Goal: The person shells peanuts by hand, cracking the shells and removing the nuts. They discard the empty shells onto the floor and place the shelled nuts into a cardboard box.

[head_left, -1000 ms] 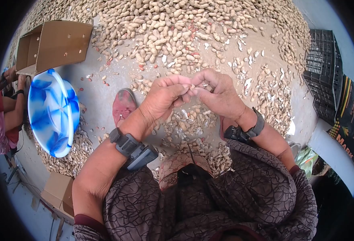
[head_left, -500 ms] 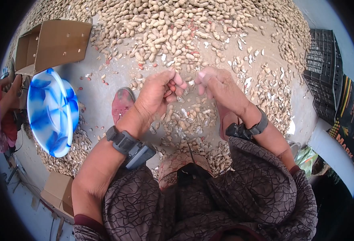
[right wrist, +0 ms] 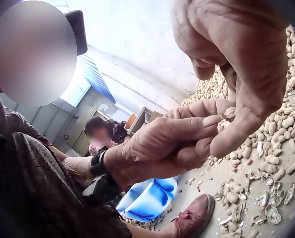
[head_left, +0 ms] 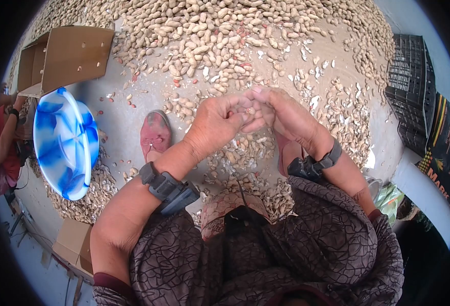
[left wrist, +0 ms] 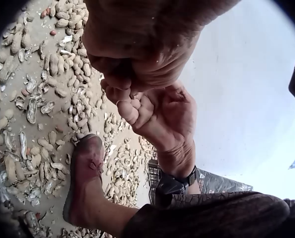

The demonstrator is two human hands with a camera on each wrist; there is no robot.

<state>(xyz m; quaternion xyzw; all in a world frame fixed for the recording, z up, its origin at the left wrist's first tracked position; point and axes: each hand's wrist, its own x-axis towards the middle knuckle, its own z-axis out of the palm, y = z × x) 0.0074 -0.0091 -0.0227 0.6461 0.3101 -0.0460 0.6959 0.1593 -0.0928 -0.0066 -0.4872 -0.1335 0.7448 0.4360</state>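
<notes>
In the head view my left hand (head_left: 214,122) pinches a small peanut piece (head_left: 249,110) at the thumb tip. My right hand (head_left: 293,117) meets it from the other side, its fingers fairly straight and overlapping the left fingertips. The right wrist view shows the piece (right wrist: 229,115) between the left hand's (right wrist: 162,141) fingertips and the right hand's (right wrist: 246,64) fingers, with the right thumb apart from it. Seen from the left wrist, the left hand (left wrist: 142,44) covers the contact, and part of the right palm (left wrist: 179,111) shows beyond.
Whole peanuts (head_left: 204,25) spread across the floor ahead; broken shells (head_left: 250,150) lie below the hands. At left are a blue-and-white basin (head_left: 69,143), a cardboard box (head_left: 77,58) and another person (head_left: 5,143). A black crate (head_left: 411,92) stands at right. Pink shoes (head_left: 155,135) flank the shells.
The hands were together, parted with reddish kernels showing in the left hand, and now meet again. The left hand has moved right. The person at left has shifted.
</notes>
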